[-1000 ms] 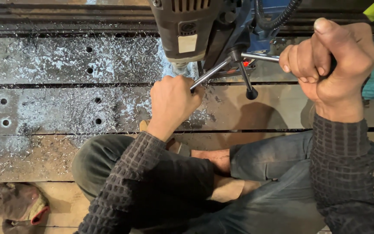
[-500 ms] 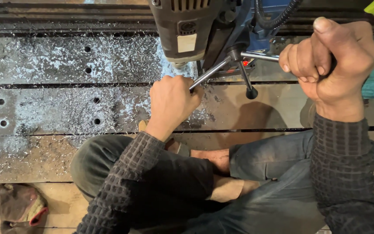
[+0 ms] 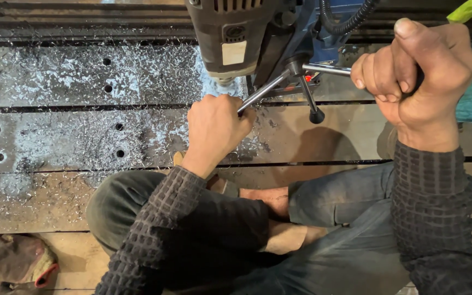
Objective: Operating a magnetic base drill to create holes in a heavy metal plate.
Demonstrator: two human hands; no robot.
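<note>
A dark drill machine (image 3: 230,33) stands on a long steel plate (image 3: 83,82) with several drilled holes and metal shavings. Its feed handle has three metal spokes around a hub (image 3: 295,66). My left hand (image 3: 214,128) is shut around the lower-left spoke. Higher up at the right, my right hand (image 3: 416,76) is fisted on the end of the right spoke (image 3: 329,69). The third spoke, with a black knob (image 3: 316,116), hangs free between both hands. The drill bit is hidden under the machine body.
A second steel plate (image 3: 55,142) with holes lies nearer me, also covered in shavings. My crossed legs (image 3: 312,229) and a bare foot fill the lower middle. A dirty work glove (image 3: 12,262) lies at the bottom left. A black hose (image 3: 345,22) curls at the top.
My left hand has dipped slightly with its spoke; the handle has turned a little. The right hand stays in place.
</note>
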